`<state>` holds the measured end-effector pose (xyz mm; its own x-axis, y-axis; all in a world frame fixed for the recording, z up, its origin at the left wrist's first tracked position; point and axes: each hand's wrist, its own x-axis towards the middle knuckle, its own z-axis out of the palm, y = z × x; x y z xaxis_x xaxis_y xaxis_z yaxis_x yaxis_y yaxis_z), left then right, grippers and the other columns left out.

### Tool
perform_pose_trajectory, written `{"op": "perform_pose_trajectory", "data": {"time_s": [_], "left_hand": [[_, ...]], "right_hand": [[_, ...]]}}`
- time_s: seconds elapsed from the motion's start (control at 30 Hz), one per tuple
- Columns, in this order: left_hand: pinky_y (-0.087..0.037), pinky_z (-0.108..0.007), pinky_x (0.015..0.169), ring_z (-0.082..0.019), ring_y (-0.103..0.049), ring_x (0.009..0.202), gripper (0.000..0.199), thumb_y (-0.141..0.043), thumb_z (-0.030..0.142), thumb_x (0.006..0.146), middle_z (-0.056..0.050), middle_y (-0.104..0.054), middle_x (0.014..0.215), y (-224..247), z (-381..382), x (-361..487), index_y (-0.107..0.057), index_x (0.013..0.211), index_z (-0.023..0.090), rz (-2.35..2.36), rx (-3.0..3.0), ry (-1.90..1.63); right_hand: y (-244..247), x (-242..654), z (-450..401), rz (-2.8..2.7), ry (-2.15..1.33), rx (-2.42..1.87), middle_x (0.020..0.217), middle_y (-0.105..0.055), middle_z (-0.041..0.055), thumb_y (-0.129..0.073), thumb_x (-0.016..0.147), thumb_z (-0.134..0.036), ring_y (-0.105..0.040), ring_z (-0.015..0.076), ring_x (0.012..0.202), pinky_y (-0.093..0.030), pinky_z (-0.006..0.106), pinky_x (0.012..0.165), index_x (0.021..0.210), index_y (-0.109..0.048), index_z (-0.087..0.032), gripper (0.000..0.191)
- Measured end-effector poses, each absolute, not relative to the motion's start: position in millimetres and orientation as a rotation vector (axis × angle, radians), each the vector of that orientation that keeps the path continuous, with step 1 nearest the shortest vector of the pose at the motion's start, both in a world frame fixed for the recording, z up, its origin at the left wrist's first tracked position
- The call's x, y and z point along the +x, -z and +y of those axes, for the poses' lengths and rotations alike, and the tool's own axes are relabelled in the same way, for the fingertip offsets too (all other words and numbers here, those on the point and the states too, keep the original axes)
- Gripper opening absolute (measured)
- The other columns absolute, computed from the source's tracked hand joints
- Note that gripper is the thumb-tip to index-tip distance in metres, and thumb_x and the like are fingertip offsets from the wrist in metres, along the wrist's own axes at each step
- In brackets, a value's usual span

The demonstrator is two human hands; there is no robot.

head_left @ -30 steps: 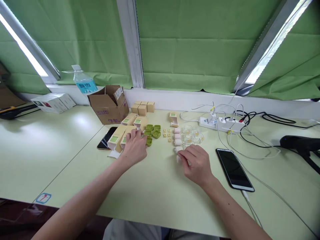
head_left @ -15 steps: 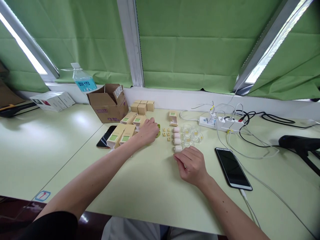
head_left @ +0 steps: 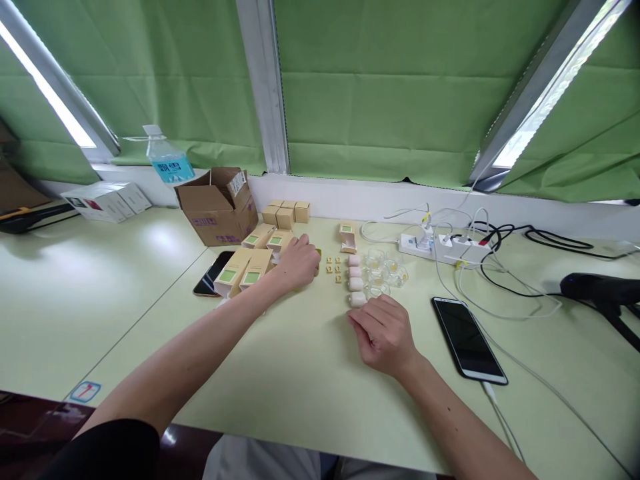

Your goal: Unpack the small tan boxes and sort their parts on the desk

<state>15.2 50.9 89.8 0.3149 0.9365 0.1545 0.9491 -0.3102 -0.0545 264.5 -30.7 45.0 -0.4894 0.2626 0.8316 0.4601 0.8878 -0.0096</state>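
My left hand [head_left: 299, 263] reaches over small green pieces [head_left: 319, 259], its fingers curled down on them; most of the green is hidden beneath it. Left of that hand stand cream boxes with green labels [head_left: 231, 273]. Just right of it lie several tiny yellow clips [head_left: 338, 269] in two columns. My right hand [head_left: 381, 331] rests on the table, fingers curled closed; whether anything is inside is hidden. Beyond its fingertips runs a column of pale pink blocks [head_left: 355, 285], with clear round plastic cups [head_left: 379, 287] beside them.
An open carton [head_left: 215, 217] and small plain boxes [head_left: 286, 219] stand at the back left. A dark phone [head_left: 213, 275] lies by the labelled boxes. A charging phone [head_left: 469, 339], a power strip [head_left: 445, 248] and loose cables occupy the right. One open box [head_left: 347, 237] stands at the back.
My left hand has shifted very slightly over the green pieces, and less of them shows now. My right hand has stayed in place. The view has moved a little.
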Motion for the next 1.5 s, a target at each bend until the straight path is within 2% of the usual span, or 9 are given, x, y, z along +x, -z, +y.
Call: {"op": "perform_pose_trajectory", "data": {"time_s": [0.23, 0.53, 0.73, 0.83, 0.97, 1.2, 1.3, 1.4, 1.5], "left_hand": [[-0.040, -0.052, 0.103, -0.040, -0.050, 0.126, 0.025, -0.060, 0.024, 0.097, -0.018, -0.076, 0.107, -115.6, 85.0, -20.6, -0.081, 0.108, 0.016, -1.848, -2.262, 0.257], [-0.031, -0.062, 0.112, -0.050, -0.037, 0.144, 0.068, -0.070, 0.028, 0.090, -0.035, -0.052, 0.147, -114.0, 196.0, -42.5, -0.051, 0.149, 0.002, -2.008, -2.068, 0.191], [-0.020, -0.066, 0.122, -0.050, -0.026, 0.157, 0.064, -0.070, 0.029, 0.090, -0.034, -0.042, 0.163, -96.9, 233.8, -39.8, -0.055, 0.147, 0.005, -2.026, -2.092, 0.128], [-0.017, -0.063, 0.126, -0.044, -0.030, 0.157, 0.066, -0.067, 0.025, 0.090, -0.032, -0.048, 0.161, -91.5, 235.6, -39.5, -0.051, 0.151, 0.004, -1.984, -2.125, 0.129], [-0.019, -0.056, 0.127, -0.039, -0.043, 0.148, 0.065, -0.064, 0.018, 0.091, -0.028, -0.061, 0.148, -91.0, 226.6, -38.5, -0.047, 0.152, 0.003, -1.945, -2.147, 0.160], [-0.034, -0.051, 0.118, -0.039, -0.051, 0.136, 0.061, -0.059, 0.005, 0.088, -0.027, -0.064, 0.138, -119.1, 191.5, -20.6, -0.045, 0.147, 0.003, -1.840, -2.162, 0.340], [-0.040, -0.047, 0.117, -0.035, -0.049, 0.140, 0.059, -0.055, 0.006, 0.093, -0.022, -0.059, 0.146, -137.5, 149.2, -8.5, -0.041, 0.150, 0.012, -1.732, -2.209, 0.461], [-0.040, -0.049, 0.122, -0.034, -0.045, 0.147, 0.048, -0.057, 0.014, 0.099, -0.019, -0.055, 0.148, -150.3, 77.0, 0.3, -0.042, 0.145, 0.016, -1.423, -2.400, 0.734], [-0.050, -0.049, 0.114, -0.032, -0.058, 0.138, 0.043, -0.052, 0.010, 0.101, -0.016, -0.060, 0.143, -151.8, -3.2, 3.6, -0.044, 0.141, 0.021, -1.235, -2.622, 0.798]], "right_hand": [[-49.8, 261.1, -39.3, -2.110, 0.269, -0.454, 0.062, -0.054, -0.0018, -0.062, 0.091, -0.004, -0.042, 0.0165, 0.059, -0.023, 0.038, 0.062, 0.091, -0.066, -0.022, 0.018], [-49.0, 255.2, -41.1, -2.112, 0.231, -0.398, 0.063, -0.056, -0.0010, -0.062, 0.091, -0.003, -0.041, 0.0169, 0.059, -0.023, 0.039, 0.060, 0.094, -0.067, -0.019, 0.017], [-47.0, 257.1, -38.5, -2.118, 0.247, -0.421, 0.062, -0.054, -0.0018, -0.063, 0.093, -0.005, -0.040, 0.0168, 0.059, -0.023, 0.039, 0.060, 0.093, -0.069, -0.020, 0.016], [-47.0, 256.3, -38.2, -2.117, 0.251, -0.418, 0.062, -0.055, -0.0017, -0.064, 0.093, -0.005, -0.041, 0.0167, 0.059, -0.023, 0.039, 0.060, 0.093, -0.069, -0.019, 0.015], [-46.5, 255.5, -37.4, -2.118, 0.262, -0.420, 0.062, -0.056, -0.0013, -0.064, 0.092, -0.004, -0.042, 0.0168, 0.060, -0.024, 0.039, 0.060, 0.094, -0.069, -0.018, 0.015], [-47.1, 260.1, -32.6, -2.062, 0.322, -0.444, 0.062, -0.056, -0.0013, -0.063, 0.092, -0.003, -0.043, 0.0170, 0.060, -0.026, 0.038, 0.061, 0.097, -0.069, -0.019, 0.018], [-50.3, 263.4, -31.6, -1.989, 0.358, -0.478, 0.070, -0.064, 0.0021, -0.065, 0.092, -0.005, -0.051, 0.0187, 0.064, -0.032, 0.038, 0.062, 0.109, -0.070, -0.019, 0.022], [-55.8, 265.8, -33.9, -1.914, 0.352, -0.544, 0.090, -0.071, 0.0098, -0.065, 0.095, -0.009, -0.063, 0.0243, 0.080, -0.046, 0.039, 0.068, 0.130, -0.067, -0.018, 0.037], [-61.9, 267.1, -38.0, -1.824, 0.317, -0.569, 0.104, -0.070, 0.0133, -0.063, 0.095, -0.012, -0.068, 0.0291, 0.094, -0.057, 0.044, 0.077, 0.146, -0.061, -0.020, 0.052]]}}
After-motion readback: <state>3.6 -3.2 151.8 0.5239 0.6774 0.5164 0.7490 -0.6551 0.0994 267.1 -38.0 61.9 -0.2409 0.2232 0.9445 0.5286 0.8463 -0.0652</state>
